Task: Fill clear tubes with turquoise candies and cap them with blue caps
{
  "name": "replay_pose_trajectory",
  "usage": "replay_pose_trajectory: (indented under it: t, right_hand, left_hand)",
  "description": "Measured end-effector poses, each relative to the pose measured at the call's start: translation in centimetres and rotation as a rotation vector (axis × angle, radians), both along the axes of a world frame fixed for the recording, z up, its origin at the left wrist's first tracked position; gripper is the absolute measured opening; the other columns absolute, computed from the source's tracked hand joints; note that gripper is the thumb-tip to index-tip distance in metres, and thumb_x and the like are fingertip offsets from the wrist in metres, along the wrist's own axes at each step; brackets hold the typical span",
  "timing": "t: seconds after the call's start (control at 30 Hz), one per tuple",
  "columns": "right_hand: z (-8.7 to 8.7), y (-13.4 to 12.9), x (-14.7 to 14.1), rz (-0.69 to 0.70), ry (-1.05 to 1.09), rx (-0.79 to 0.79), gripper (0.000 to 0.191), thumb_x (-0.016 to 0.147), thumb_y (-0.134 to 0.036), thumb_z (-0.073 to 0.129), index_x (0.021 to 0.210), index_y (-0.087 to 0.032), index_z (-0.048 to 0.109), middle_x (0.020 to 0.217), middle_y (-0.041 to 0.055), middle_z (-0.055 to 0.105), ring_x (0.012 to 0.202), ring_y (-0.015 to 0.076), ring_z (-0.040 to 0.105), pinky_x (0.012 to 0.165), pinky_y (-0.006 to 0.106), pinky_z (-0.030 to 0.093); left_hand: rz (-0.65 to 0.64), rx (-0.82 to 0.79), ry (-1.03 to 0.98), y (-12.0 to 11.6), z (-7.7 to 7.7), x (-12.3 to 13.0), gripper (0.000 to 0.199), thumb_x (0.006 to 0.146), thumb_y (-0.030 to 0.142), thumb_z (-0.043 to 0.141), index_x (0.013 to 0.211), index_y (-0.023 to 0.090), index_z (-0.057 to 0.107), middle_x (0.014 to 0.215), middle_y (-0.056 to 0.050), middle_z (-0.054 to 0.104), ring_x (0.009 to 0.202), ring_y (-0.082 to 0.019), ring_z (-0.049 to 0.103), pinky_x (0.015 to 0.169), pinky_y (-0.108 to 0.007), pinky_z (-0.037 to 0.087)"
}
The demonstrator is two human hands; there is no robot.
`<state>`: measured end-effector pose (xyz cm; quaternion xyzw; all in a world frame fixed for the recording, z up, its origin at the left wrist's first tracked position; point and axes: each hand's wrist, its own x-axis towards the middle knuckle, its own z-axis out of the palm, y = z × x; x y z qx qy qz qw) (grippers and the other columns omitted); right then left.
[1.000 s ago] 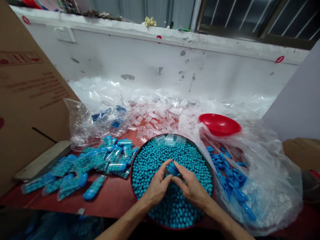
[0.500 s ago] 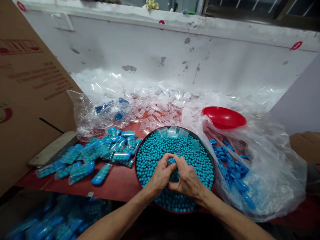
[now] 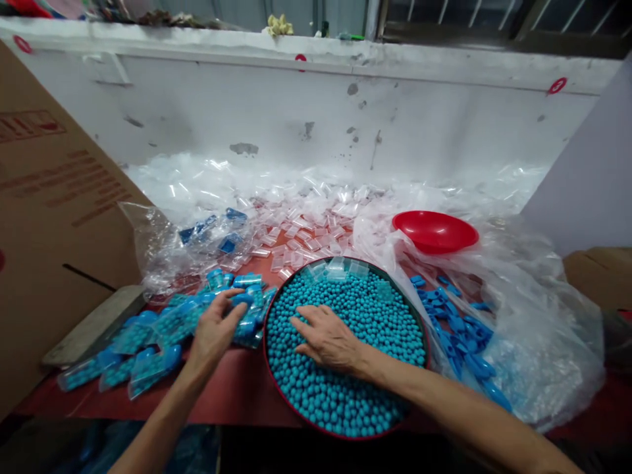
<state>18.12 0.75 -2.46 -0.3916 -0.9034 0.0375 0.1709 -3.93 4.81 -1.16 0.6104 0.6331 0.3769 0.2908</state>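
My left hand is over the pile at the left, thumb and forefinger on either side of a blue-capped container; the other fingers are mostly hidden. Below and around it lie several clear containers with blue caps, filled with turquoise beads. My right hand rests palm down on the turquoise beads in a round tray, fingers spread, holding nothing I can see. Small clear plastic pieces lie on the beads at the tray's far side.
Blue plastic caps lie right of the tray beside a crumpled clear bag. A red bowl sits behind them. Many clear pieces cover the table's back. A cardboard box stands left, near a flat board.
My hands, together over the beads before, are now apart. The left has moved left to the filled containers with a blue-capped one; the right has opened and lowered onto the beads.
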Motion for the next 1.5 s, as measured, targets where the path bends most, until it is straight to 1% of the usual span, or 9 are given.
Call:
replay_pose_trajectory:
  t: [0.17, 0.3, 0.5, 0.73, 0.93, 1.07, 1.27, 1.37, 1.5]
  right_hand:
    - [-2.0, 3.6, -3.1, 0.094, -0.063, 0.010, 0.045, 0.078, -0.054, 0.040, 0.102, -0.016, 0.049, 0.105, 0.0084, 0.052, 0.106, 0.0234, 0.040, 0.090, 0.046, 0.029]
    - [-3.0, 3.9, -0.6, 0.082, -0.154, -0.023, 0.024, 0.082, -0.037, 0.042, 0.084, -0.016, 0.052, 0.092, 0.0060, 0.054, 0.095, 0.0186, 0.045, 0.088, 0.040, 0.029]
    - [-0.6, -0.2, 5.1, -0.134, -0.117, -0.110, 0.029, 0.081, -0.039, 0.045, 0.101, -0.020, 0.053, 0.107, 0.0091, 0.050, 0.108, 0.0239, 0.038, 0.091, 0.047, 0.022]
    - [1.0, -6.0, 6.0, 0.238, -0.133, -0.172, 0.040, 0.079, -0.048, 0.042, 0.115, -0.030, 0.044, 0.117, 0.0039, 0.047, 0.114, 0.0239, 0.033, 0.096, 0.047, 0.018]
    - [-2.0, -1.7, 6.7, 0.296, -0.214, 0.009, 0.024, 0.077, -0.041, 0.045, 0.083, -0.022, 0.057, 0.089, 0.0040, 0.055, 0.094, 0.0188, 0.045, 0.089, 0.039, 0.028]
    - [-1.3, -0.4, 8.3, 0.212, -0.175, 0.063, 0.037, 0.075, -0.052, 0.045, 0.099, -0.025, 0.054, 0.096, 0.0044, 0.054, 0.093, 0.0193, 0.044, 0.083, 0.037, 0.031]
    - [0.6, 4.2, 8.8, -0.104, -0.053, 0.092, 0.032, 0.084, -0.034, 0.039, 0.114, -0.024, 0.045, 0.112, 0.0069, 0.048, 0.097, 0.0181, 0.046, 0.082, 0.034, 0.034]
    - [0.0, 8.2, 8.1, -0.324, 0.007, 0.018, 0.054, 0.078, -0.042, 0.049, 0.124, -0.018, 0.035, 0.126, 0.0135, 0.037, 0.112, 0.0244, 0.037, 0.088, 0.039, 0.034]
    - [-2.0, 9.0, 7.7, -0.342, -0.024, -0.093, 0.053, 0.079, -0.031, 0.050, 0.126, -0.016, 0.033, 0.131, 0.0167, 0.032, 0.115, 0.0256, 0.038, 0.090, 0.041, 0.035]
  left_hand:
    - [0.228, 0.138, 0.533, 3.9, -1.3, -5.2, 0.035, 0.074, 0.034, 0.045, 0.106, 0.022, 0.051, 0.090, -0.003, 0.058, 0.084, -0.020, 0.053, 0.076, -0.033, 0.043]
    - [0.330, 0.362, 0.720, 4.1, -1.9, -4.0, 0.043, 0.077, 0.030, 0.040, 0.117, 0.016, 0.043, 0.105, -0.010, 0.056, 0.099, -0.025, 0.049, 0.088, -0.039, 0.038]
    - [-0.324, 0.305, 0.537, 0.8, -2.8, 3.8, 0.038, 0.082, 0.032, 0.032, 0.112, 0.016, 0.047, 0.111, -0.008, 0.053, 0.102, -0.020, 0.050, 0.089, -0.033, 0.040]
    - [-0.358, 0.190, 0.769, -1.2, -5.6, 7.8, 0.045, 0.079, 0.032, 0.039, 0.120, 0.015, 0.043, 0.125, -0.014, 0.042, 0.121, -0.029, 0.030, 0.096, -0.045, 0.028]
    - [-0.448, 0.014, 0.721, -1.8, -5.6, 11.8, 0.040, 0.080, 0.022, 0.033, 0.116, 0.016, 0.049, 0.117, -0.013, 0.049, 0.111, -0.025, 0.042, 0.089, -0.039, 0.036]
    - [-0.489, 0.068, 0.643, -1.8, -3.8, 12.9, 0.036, 0.082, 0.024, 0.031, 0.110, 0.024, 0.053, 0.112, -0.006, 0.055, 0.098, -0.019, 0.052, 0.082, -0.031, 0.041]
    - [-0.299, 0.387, 0.724, 5.1, -1.2, 13.3, 0.038, 0.082, 0.032, 0.034, 0.114, 0.017, 0.048, 0.116, -0.012, 0.051, 0.101, -0.025, 0.049, 0.084, -0.037, 0.038]
    - [-0.284, 0.304, 0.769, 8.2, -1.7, 14.5, 0.043, 0.082, 0.035, 0.035, 0.117, 0.012, 0.046, 0.117, -0.018, 0.049, 0.109, -0.030, 0.043, 0.088, -0.047, 0.033]
    - [-0.382, 0.244, 0.763, 6.8, -3.9, 14.8, 0.042, 0.082, 0.030, 0.035, 0.119, 0.012, 0.044, 0.127, -0.018, 0.040, 0.119, -0.030, 0.033, 0.093, -0.048, 0.028]
